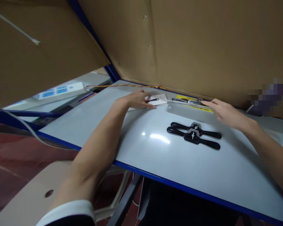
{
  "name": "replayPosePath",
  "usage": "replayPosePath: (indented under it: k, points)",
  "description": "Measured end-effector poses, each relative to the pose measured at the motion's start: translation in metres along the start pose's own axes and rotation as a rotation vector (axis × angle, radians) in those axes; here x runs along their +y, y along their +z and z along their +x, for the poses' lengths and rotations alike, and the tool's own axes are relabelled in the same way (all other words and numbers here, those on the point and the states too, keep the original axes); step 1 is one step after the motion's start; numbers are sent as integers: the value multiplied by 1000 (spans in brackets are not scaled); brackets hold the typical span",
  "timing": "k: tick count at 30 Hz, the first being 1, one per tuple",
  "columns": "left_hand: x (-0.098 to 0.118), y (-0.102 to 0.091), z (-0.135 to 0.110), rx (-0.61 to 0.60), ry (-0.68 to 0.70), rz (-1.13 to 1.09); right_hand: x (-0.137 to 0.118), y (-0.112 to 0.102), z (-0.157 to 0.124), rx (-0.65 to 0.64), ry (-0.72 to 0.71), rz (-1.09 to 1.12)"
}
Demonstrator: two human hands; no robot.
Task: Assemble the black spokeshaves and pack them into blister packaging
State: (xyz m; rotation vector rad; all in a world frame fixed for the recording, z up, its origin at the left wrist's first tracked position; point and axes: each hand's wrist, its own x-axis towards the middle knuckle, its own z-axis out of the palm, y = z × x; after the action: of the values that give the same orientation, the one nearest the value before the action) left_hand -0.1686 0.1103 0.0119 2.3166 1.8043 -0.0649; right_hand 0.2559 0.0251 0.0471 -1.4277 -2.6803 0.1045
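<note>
My left hand (137,99) lies flat, fingers stretched out, on a white card pack (158,99) at the far side of the grey table (155,157); a small dark tool shows on the card. My right hand (223,111) reaches toward a yellow-backed package (191,102) with metal tools against the cardboard wall, fingers extended over its right end, holding nothing that I can see. Two black tap wrenches (194,135) lie side by side in the middle of the table, nearer to me than both hands.
Brown cardboard walls (202,47) stand behind the table and to the left. A twisted red-yellow wire (122,85) runs along the back edge. A white power strip (61,90) lies on a lower surface at left. A beige chair seat (33,194) is below my left arm.
</note>
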Motion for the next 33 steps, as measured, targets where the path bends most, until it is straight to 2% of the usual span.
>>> replayPosePath:
  k: [3,6,7,9,11,12,15,16,17,19,21,23,25,28,33]
  points:
    - [0,-3,-1,77,-7,-4,3,8,-23,-33,40,-94]
    - [0,-11,-7,161,51,-15,38,9,-68,8,127,-128]
    - [-1,-14,-10,189,67,-18,55,8,-85,46,196,-178]
    - [1,-22,-18,234,83,-39,84,3,-117,20,343,-209]
    - [8,-27,-24,274,106,-72,95,-4,-138,25,383,-188]
    - [15,-27,-26,299,128,-85,92,-8,-143,58,371,-198]
    - [46,-23,-27,334,251,-91,49,-17,-128,276,259,-260]
    - [57,-20,-26,298,303,-86,29,-17,-115,357,196,-243]
    - [68,-17,-24,258,342,-96,9,-16,-101,368,103,-201]
    - [81,-12,-20,243,357,-126,-26,-8,-70,290,-2,-120]
    - [81,-8,-16,347,262,-127,-48,3,-44,142,-52,-92]
    - [70,-6,-13,450,131,-95,-58,13,-28,15,-98,-95]
    - [56,-5,-10,465,55,-58,-58,19,-22,-65,-161,-68]
    - [43,-1,-6,426,53,-37,-56,22,-23,-94,-210,-35]
    - [48,1,-5,407,135,-35,-71,19,-21,-134,-269,-309]
